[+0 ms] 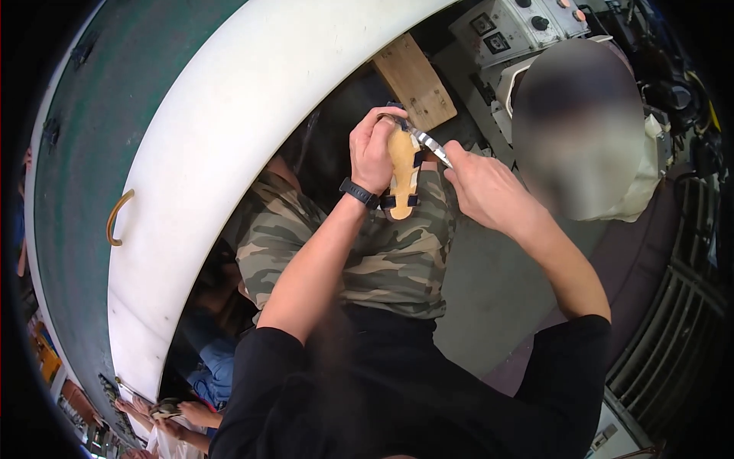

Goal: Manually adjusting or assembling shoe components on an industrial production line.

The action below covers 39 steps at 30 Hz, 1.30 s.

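A sandal in the making (402, 172) stands out over my camouflage-clad lap, its tan sole facing up. Dark and pale strap ends are folded over the sole's edges. My left hand (371, 157), closed around its upper part, steadies it from the left side. In my right hand (493, 190) is a pair of metal pincers (434, 147), gripped by the handles. Their jaws reach the sandal's upper right edge beside my left fingers. The exact spot that the jaws touch is too small to make out.
A long white tabletop (206, 92) curves along my left, with a brass-coloured handle (116, 218). Ahead is a wooden board (417, 80). A grey control box (520, 30) stands at the far right. Another person's hands (195, 415) work at the lower left.
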Available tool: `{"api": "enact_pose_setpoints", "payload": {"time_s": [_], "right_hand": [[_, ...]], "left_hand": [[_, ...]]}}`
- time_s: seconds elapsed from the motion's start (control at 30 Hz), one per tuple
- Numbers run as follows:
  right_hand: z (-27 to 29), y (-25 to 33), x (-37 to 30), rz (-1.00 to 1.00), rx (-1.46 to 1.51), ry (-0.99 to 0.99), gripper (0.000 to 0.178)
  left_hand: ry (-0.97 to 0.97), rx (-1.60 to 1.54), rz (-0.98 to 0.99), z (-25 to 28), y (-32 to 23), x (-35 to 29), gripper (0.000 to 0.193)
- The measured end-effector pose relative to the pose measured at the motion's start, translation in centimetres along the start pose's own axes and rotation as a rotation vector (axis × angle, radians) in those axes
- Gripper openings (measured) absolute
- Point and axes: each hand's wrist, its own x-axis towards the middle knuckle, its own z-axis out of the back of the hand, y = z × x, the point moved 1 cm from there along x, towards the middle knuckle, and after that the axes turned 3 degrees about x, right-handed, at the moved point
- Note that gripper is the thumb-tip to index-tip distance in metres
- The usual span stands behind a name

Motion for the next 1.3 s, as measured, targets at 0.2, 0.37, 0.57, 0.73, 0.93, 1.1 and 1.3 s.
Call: {"api": "enact_pose_setpoints", "payload": {"time_s": [0.2, 0.37, 0.57, 0.73, 0.93, 1.1, 1.3], "right_hand": [[-0.2, 0.1, 1.3, -0.019, -0.253, 0.077, 0.017], [0.1, -0.4, 1.0, -0.008, -0.255, 0.143, 0.022], [4.3, 2.1, -0.5, -0.217, 0.479, 0.240, 0.064], [2.9, 5.1, 1.1, -0.002, 0.463, -0.378, 0.066], [-2.1, 1.8, 3.2, -0.059, 0.120, -0.193, 0.073], [-3.2, 2.3, 3.0, -0.162, 0.132, -0.201, 0.077], [-2.9, 1.8, 2.8, -0.153, 0.234, -0.185, 0.075]], "left_hand": [[0.038, 0.046, -0.050, 0.3, 0.0, 0.3, 0.032], [-0.027, 0.021, 0.036, 0.1, 0.0, 0.2, 0.031], [-0.020, 0.020, -0.019, 0.0, 0.0, 0.3, 0.030], [-0.024, -0.041, -0.004, 0.0, -0.2, 0.1, 0.030], [-0.076, 0.129, -0.135, 0.3, 0.4, 0.4, 0.026], [-0.044, 0.128, -0.030, 0.3, -0.5, -0.1, 0.030], [0.007, -0.026, -0.042, 0.4, -0.2, -0.9, 0.036]]}}
